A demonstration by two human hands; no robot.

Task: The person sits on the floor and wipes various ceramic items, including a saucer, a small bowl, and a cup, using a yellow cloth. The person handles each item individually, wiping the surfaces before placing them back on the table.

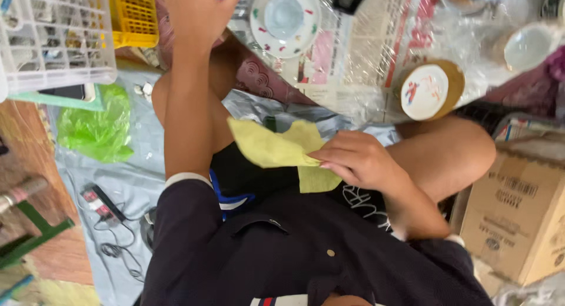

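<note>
Floor: brown, partly covered by a pale grey sheet (126,182). Green wooden furniture leg (35,220) at left. White plastic basket (56,38) and yellow crate (135,14) upper left. Cardboard box (518,214) at right. Newspaper under clear plastic (365,47) ahead. Even daylight.

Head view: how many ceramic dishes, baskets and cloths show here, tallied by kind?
White ceramic dishes: 4, for example the patterned saucer and the disc on a brown base
Plastic baskets: 2, white and yellow
Yellow cloth: 1, held by the right hand
Total: 7
</note>
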